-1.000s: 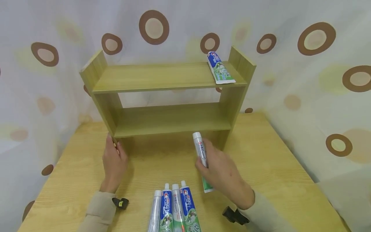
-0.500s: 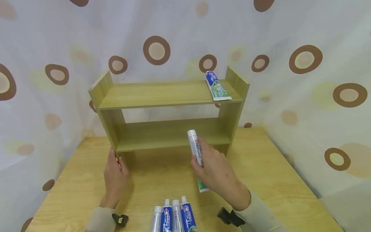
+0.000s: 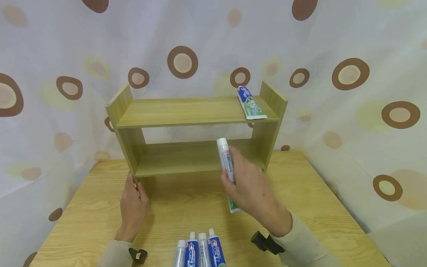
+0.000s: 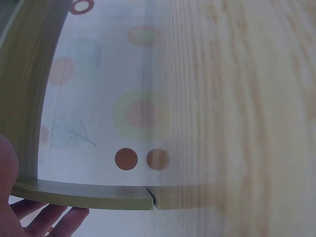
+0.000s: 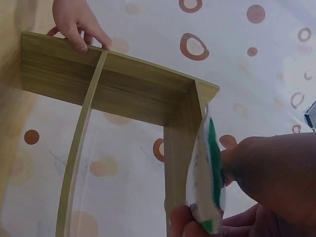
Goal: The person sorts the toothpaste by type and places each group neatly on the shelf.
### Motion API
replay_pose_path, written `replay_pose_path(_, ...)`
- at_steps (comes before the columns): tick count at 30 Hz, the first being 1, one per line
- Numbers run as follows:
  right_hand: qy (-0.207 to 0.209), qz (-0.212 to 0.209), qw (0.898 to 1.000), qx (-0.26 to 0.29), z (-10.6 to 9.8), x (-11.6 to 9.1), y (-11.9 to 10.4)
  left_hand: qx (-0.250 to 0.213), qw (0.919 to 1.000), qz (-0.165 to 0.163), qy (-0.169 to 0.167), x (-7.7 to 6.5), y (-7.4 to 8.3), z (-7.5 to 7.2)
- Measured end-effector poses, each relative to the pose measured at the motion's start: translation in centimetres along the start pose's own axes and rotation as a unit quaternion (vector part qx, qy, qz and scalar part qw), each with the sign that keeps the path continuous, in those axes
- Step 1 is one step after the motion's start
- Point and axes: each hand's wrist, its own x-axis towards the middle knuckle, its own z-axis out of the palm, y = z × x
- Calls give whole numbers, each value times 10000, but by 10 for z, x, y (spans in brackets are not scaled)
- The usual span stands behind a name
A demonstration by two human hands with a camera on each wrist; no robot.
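My right hand (image 3: 250, 187) grips a white and green toothpaste tube (image 3: 225, 159), its white cap pointing up and away, in front of the lower board of a small wooden shelf (image 3: 197, 122). In the right wrist view the tube (image 5: 202, 173) shows its flat end, with fingers around it. My left hand (image 3: 133, 207) holds the shelf's left side panel near its lower front edge. In the left wrist view, fingertips (image 4: 74, 217) show past that panel (image 4: 89, 195). On the top board, at the right, lies a blue and green toothpaste tube (image 3: 251, 104).
Several toothpaste tubes, among them a blue one (image 3: 192, 252) and a silver one (image 3: 180, 254), lie side by side at the near edge of the view on the wooden table (image 3: 166, 211). Behind the shelf hangs a pale curtain (image 3: 207, 29) patterned with brown rings.
The head view has tilted upward, so the scene sits lower. My right hand has raised the white and green toothpaste tube toward the shelf. My left hand stays on the side panel.
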Motion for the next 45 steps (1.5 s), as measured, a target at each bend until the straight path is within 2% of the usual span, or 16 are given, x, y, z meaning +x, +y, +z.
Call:
replay_pose_path(8, 210, -325, 9989, -248, -11, 7, -6, -67, 10000, 25, 15, -2, 0, 1)
replay_pose_path(15, 204, -441, 9986, -214, -23, 17, -15, -132, 9996, -225, -122, 0, 3, 0)
replay_pose_path(19, 201, -482, 9984, -231, -29, 25, -18, -160, 9994, -263, -138, -1, 4, 1)
replay_pose_path(27, -64, -231, 9996, -124, -41, 48, -25, -141, 9994, -298, -104, -4, 1, 1)
replay_pose_path(32, 32, -261, 9991, -343, -44, 58, -30, -137, 9992, -345, -139, -2, -1, 0)
replay_pose_path(40, -105, -112, 9992, -378, -47, 65, -31, -137, 9995, -262, -71, 0, 0, 0)
replay_pose_path(45, -262, 67, 9992, -303, -47, 61, -31, -138, 9997, -190, -12, 1, 1, -1)
